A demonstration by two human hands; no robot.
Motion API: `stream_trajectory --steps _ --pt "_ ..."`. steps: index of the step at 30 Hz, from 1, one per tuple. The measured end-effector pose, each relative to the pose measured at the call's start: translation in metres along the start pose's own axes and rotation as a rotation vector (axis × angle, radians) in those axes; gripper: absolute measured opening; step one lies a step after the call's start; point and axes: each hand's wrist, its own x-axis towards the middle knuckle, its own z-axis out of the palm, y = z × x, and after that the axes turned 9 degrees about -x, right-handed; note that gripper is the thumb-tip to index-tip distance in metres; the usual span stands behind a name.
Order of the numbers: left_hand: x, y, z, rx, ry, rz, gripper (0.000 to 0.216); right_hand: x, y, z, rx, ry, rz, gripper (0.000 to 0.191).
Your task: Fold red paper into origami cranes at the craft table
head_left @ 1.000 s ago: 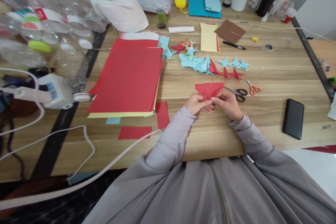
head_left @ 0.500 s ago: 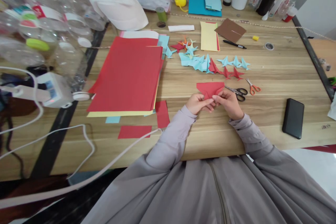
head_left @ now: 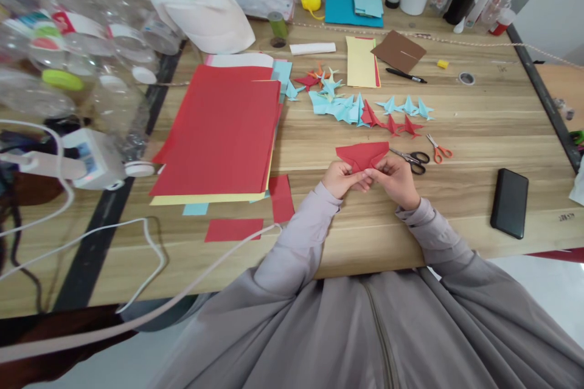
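Observation:
A partly folded red paper piece is pinched between both hands just above the wooden table. My left hand grips its lower left edge with closed fingers. My right hand holds the lower right edge, fingers curled on the fold. Just beyond the hands lie several finished blue and red folded paper cranes. Black-handled scissors lie right beside my right hand.
A stack of red sheets lies to the left, with red scraps near the front edge. Orange scissors, a black phone, a pen and yellow paper lie to the right and behind. Clear plastic bottles crowd the far left.
The red paper has shifted slightly between the fingers as they work the fold. Both hands stay in the same place.

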Motion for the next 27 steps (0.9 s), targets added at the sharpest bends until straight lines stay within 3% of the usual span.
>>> stream_trajectory --steps 27 --pt "-0.0014 -0.0004 0.0026 0.038 0.083 0.073 0.047 -0.0007 0.0004 0.0035 0.241 -0.055 0.075 0.039"
